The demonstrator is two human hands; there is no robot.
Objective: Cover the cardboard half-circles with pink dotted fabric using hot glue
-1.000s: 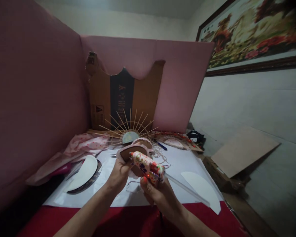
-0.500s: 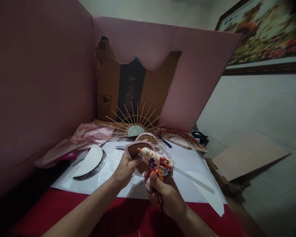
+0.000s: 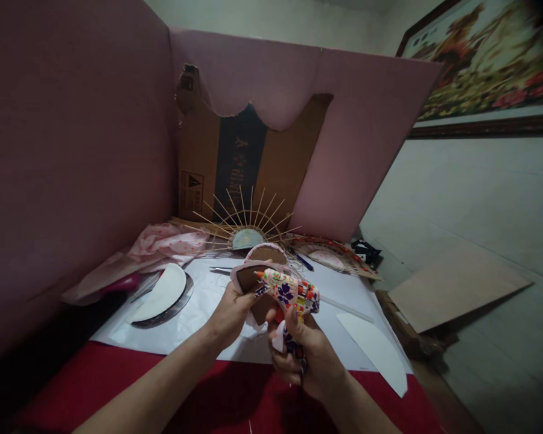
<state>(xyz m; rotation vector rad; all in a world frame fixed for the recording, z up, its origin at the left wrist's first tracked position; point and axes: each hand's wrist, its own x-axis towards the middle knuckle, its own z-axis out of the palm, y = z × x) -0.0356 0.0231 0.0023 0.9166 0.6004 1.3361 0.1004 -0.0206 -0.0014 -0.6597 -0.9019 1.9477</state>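
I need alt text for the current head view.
A right hand holds a flower-patterned glue gun, its orange tip pointing toward a brown, pink-edged piece in the left hand. Beyond them, thin sticks fan out around a pale half-disc in front of a torn pink board.

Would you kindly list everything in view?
Glue gun: one, floral, centre
Glue stick: one, translucent, behind gun
Edged cardboard: count unclear, brown, centre
Fans: two, tan, back
Pen: one, blue, back
Scissor-like tool: one, grey, mid-table
Cutouts: two, white, left and right
Dotted cloth: one, pink, left
Panels: two, pink, left and back
Printed cardboard: one, brown and blue, back
Board: one, brown, right
Picture: one, multicoloured, right wall
Sheet: one, white, tabletop
Tablecloth: one, red, front
Left hand: one, bare, on cardboard
Right hand: one, bare, on gun
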